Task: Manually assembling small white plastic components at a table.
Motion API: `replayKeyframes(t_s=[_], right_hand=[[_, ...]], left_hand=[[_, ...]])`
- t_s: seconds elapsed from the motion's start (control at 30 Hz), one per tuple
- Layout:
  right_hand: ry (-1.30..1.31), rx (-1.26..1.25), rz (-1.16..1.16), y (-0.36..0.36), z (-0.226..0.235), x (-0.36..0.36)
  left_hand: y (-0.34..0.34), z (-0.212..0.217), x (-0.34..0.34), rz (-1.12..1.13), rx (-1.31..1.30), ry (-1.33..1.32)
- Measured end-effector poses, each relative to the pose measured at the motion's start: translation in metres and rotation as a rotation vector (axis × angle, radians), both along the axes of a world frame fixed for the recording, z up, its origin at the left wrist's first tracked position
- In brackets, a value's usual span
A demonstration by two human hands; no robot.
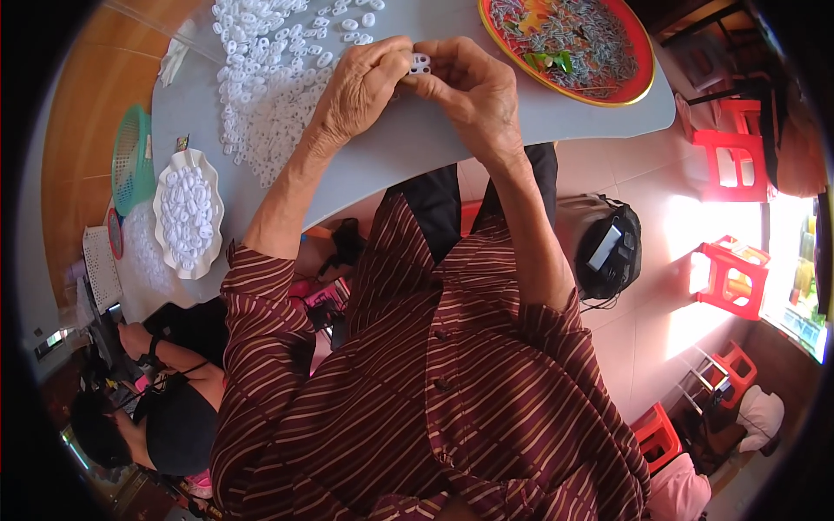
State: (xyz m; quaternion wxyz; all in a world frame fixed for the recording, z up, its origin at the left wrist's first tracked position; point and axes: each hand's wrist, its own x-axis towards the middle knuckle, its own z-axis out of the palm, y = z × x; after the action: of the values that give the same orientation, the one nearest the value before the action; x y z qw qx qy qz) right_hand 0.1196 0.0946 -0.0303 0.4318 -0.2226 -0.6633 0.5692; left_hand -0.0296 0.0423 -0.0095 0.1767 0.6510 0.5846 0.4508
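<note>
My two hands meet over the near part of the grey table (395, 161). Between the thumb and fingers of my right hand (476, 91) is a small white plastic piece (420, 63) with dark round holes. The closed fingers of my left hand (359, 89) press against its left side; whatever they pinch is hidden. Beside and beyond my left hand spreads a large heap of similar white pieces (261, 95). To the right of my right hand lies a round red tray (641, 82) with a gold rim, holding many thin grey metal pins or screws and some green bits.
A scalloped white dish (217, 217) full of white pieces stands at the left, near a green basket (130, 161). Another person (178, 417) sits at lower left. Red stools (734, 278) and a black bag (612, 252) are on the floor at right.
</note>
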Motion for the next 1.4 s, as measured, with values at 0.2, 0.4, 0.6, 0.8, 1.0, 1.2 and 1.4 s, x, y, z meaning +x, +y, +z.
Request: replayKeyframes(t_s=[0.2, 0.4, 0.6, 0.8, 1.0, 1.2, 1.4], right_hand=[[0.119, -0.169, 0.102, 0.002, 0.001, 0.002], [0.101, -0.174, 0.130, 0.001, 0.004, 0.006], [0.096, -0.173, 0.137, 0.000, 0.005, 0.007], [0.065, -0.173, 0.130, 0.001, 0.006, 0.007], [0.058, -0.156, 0.144, 0.002, 0.005, 0.007], [0.058, -0.192, 0.171, 0.001, 0.006, 0.007], [0.042, -0.189, 0.159, 0.001, 0.004, 0.007]], left_hand=[[-0.002, 0.001, 0.002, 0.006, 0.088, 0.062], [-0.005, 0.013, 0.006, 0.013, -0.001, 0.035], [-0.004, 0.009, 0.002, 0.006, -0.035, 0.033], [-0.006, 0.010, 0.001, -0.061, -0.121, -0.023], [-0.004, 0.008, -0.002, -0.065, -0.115, -0.039], [-0.004, 0.009, -0.002, -0.037, -0.042, 0.029], [-0.005, 0.010, -0.004, -0.087, -0.091, 0.042]])
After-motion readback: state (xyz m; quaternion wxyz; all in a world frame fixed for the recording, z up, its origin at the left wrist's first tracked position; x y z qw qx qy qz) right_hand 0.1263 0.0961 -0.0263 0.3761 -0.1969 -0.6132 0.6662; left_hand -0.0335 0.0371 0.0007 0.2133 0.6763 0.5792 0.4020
